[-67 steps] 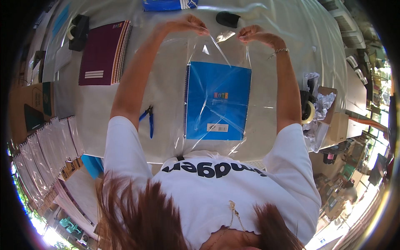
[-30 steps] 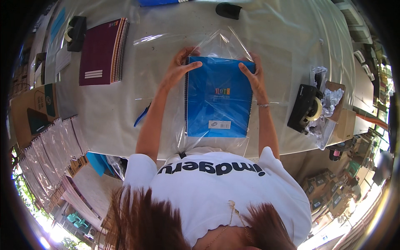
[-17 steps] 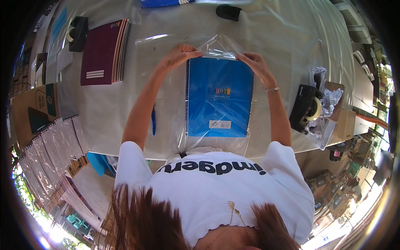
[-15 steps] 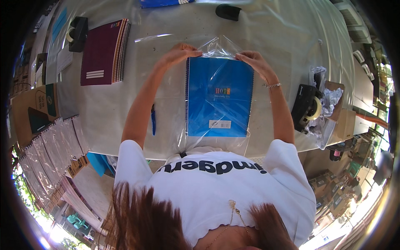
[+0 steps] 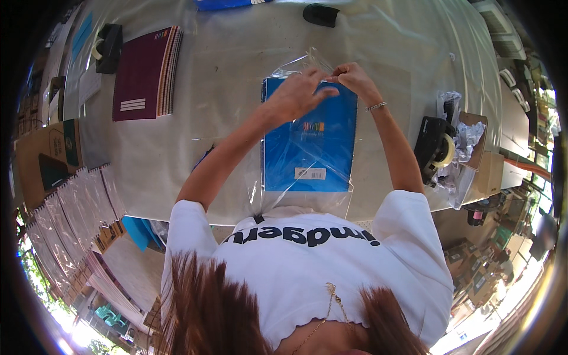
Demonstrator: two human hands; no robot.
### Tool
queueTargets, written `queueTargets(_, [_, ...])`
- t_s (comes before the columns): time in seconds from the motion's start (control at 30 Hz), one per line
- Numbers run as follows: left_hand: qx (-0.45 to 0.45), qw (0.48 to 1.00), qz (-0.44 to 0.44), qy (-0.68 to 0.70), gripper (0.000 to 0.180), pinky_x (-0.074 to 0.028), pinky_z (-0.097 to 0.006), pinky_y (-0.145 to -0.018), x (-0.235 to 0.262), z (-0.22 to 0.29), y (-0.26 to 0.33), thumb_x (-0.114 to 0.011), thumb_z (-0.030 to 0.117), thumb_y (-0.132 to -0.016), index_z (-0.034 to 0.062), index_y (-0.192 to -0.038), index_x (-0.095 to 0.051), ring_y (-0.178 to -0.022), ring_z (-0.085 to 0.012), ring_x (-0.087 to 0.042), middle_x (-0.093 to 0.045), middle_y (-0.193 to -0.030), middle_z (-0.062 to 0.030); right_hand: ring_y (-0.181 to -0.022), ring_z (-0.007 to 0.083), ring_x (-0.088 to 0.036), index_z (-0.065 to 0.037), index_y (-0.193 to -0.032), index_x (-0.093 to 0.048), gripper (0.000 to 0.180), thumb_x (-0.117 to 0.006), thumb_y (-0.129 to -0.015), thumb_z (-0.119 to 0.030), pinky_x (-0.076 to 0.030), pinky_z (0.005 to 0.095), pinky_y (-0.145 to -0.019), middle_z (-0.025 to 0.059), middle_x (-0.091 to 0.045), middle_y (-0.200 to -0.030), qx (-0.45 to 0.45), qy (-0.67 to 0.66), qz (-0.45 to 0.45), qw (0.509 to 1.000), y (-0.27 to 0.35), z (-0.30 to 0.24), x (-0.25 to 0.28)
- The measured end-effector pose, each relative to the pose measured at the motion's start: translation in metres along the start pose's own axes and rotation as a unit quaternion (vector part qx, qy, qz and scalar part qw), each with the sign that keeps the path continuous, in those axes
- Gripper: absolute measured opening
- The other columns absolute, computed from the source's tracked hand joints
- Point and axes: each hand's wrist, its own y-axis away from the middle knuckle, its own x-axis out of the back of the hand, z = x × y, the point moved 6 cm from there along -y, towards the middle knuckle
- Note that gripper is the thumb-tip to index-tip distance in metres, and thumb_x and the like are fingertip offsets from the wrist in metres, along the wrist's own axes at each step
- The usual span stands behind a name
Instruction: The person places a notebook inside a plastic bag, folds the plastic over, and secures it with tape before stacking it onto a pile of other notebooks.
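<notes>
A blue spiral notebook (image 5: 307,157) lies flat on the table in front of me, its binding along the left side. Clear plastic wrap (image 5: 338,201) surrounds it and crumples past its far edge. Across the notebook's upper left part reaches my left hand (image 5: 297,93), thumb apart from the stretched fingers, whose tips come close to my other hand. At the far right corner, my right hand (image 5: 352,80) is closed in a pinch on the plastic. A blue pen-like tool (image 5: 204,157) is mostly hidden behind my left forearm.
Maroon spiral notebooks (image 5: 142,77) lie stacked at the left, beside a black tape dispenser (image 5: 109,50). Another tape dispenser (image 5: 431,148) stands at the right next to a box (image 5: 475,139) with crumpled plastic. A black object (image 5: 320,16) and a blue packet (image 5: 228,4) lie at the far side.
My left hand has left the notebook's far left corner and swung right across its top toward my right hand. The right hand shifted slightly left, staying at the far right corner.
</notes>
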Motion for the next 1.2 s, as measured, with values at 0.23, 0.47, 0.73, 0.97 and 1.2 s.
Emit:
queueTargets(0.23, [0.103, 0.972, -0.176, -0.114, 0.087, -0.039, -0.046, -0.1, -0.026, -0.017, -0.023, -0.04, 0.079, -0.076, 0.0082, -0.123, -0.058, -0.12, -0.0308, -0.05, -0.056, -0.125, -0.013, -0.074, 0.0219, -0.065, 0.001, -0.098, -0.065, 0.036, -0.071, -0.073, -0.023, -0.051, 0.033, -0.067, 0.0147, -0.067, -0.083, 0.157, -0.024, 0.129, 0.979, -0.003, -0.037, 0.007])
queueTargets(0.47, [0.105, 0.973, -0.187, -0.081, 0.082, -0.042, -0.04, -0.098, -0.031, -0.032, -0.03, -0.045, 0.081, -0.073, 0.0145, -0.118, -0.062, -0.116, -0.0277, -0.053, -0.06, -0.122, -0.0093, -0.078, 0.0212, -0.064, 0.0, -0.097, -0.065, 0.034, -0.07, -0.077, -0.028, -0.051, 0.032, -0.07, 0.0137, -0.066, -0.088, 0.072, -0.054, 0.04, 0.995, -0.025, -0.062, -0.022])
queueTargets(0.73, [0.096, 0.96, -0.264, -0.008, 0.077, -0.045, -0.04, -0.09, -0.021, -0.041, -0.032, -0.045, 0.077, -0.077, 0.0124, -0.114, -0.061, -0.109, -0.0281, -0.056, -0.062, -0.113, -0.0117, -0.069, 0.0094, -0.055, 0.001, -0.091, -0.064, 0.018, -0.062, -0.086, -0.016, -0.047, 0.0243, -0.067, 0.0033, -0.062, -0.077, 0.137, -0.205, 0.003, 0.969, -0.038, -0.052, -0.018])
queueTargets(0.97, [-0.012, 0.996, -0.072, -0.053, 0.048, -0.044, -0.041, -0.085, 0.001, -0.03, -0.001, -0.05, 0.05, -0.089, 0.0074, -0.112, -0.057, -0.096, -0.0307, -0.059, -0.062, -0.11, -0.0116, -0.061, 0.0088, -0.056, 0.003, -0.081, -0.067, 0.014, -0.061, -0.084, -0.009, -0.047, 0.0242, -0.059, 0.0047, -0.063, -0.068, 0.13, -0.176, 0.036, 0.975, -0.019, -0.073, -0.009])
queueTargets(1.2, [0.164, 0.985, 0.01, 0.06, 0.053, -0.044, -0.039, -0.087, 0.027, -0.059, 0.01, -0.072, 0.044, -0.073, 0.0091, -0.111, -0.059, -0.101, -0.029, -0.06, -0.063, -0.111, -0.0128, -0.065, 0.0103, -0.061, 0.004, -0.084, -0.068, 0.014, -0.064, -0.083, -0.01, -0.049, 0.0244, -0.063, 0.007, -0.066, -0.069, 0.156, -0.155, 0.054, 0.974, 0.006, -0.077, -0.008])
